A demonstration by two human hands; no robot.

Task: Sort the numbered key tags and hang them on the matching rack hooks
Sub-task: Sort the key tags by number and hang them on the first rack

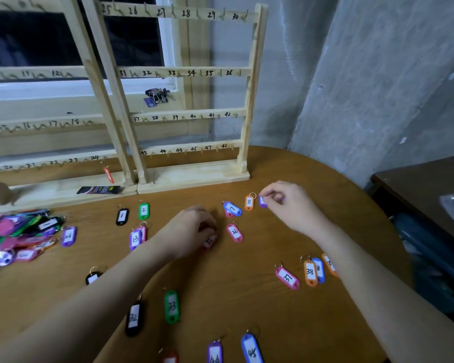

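Bare table [260, 305] lies lower centre between scattered tags, while the tag pile [19, 234] at left and wooden racks [194, 174] across the top block passage.

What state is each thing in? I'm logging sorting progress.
Right rack: upright, visible hooks bare.
Red tag: hanging at hook 24.
Tag pile: heaped, unsorted.
Orange tag 8: flat on table.
Purple tag: pinched by right hand.
Left hand: fingers curled on a red tag.

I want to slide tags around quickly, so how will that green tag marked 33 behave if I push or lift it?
The green tag marked 33 lies flat on the wooden table, so it will probably slide rather than roll. It looks like thin, stiff plastic, likely light. Its small ring end may snag neighbouring tags.
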